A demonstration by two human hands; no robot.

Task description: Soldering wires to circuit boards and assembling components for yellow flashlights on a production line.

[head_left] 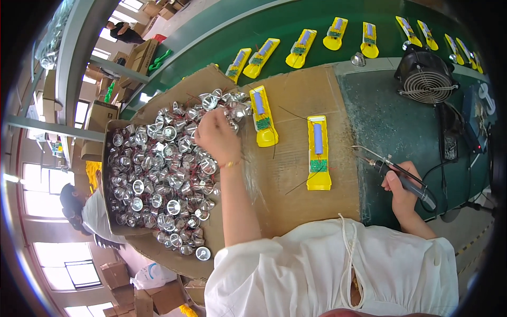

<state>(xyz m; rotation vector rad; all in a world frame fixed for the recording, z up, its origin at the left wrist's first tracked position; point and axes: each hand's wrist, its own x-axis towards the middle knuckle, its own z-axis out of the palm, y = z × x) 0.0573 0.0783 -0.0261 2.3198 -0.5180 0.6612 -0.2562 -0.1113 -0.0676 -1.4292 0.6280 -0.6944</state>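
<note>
My left hand (pixel 217 138) is over the upper right part of a heap of silver reflector cups (pixel 163 179) with thin red wires. Its fingers are curled together beside a few shiny cups (pixel 237 109); what they grip is hidden. My right hand (pixel 402 195) is closed around the dark handle of a soldering iron (pixel 411 186), its thin tip pointing left over the mat. Between the hands, a yellow flashlight housing (pixel 319 179) lies on cardboard, with a purple cell, a green circuit board and loose dark wires. A second yellow housing (pixel 266 138) lies nearer my left hand.
A cardboard sheet (pixel 296 211) covers the middle of the bench. Beyond it, several yellow housings (pixel 301 50) stand in a row on a green surface (pixel 211 47). A black fan (pixel 426 79) and a blue soldering station (pixel 478 119) are at right. People work at the left.
</note>
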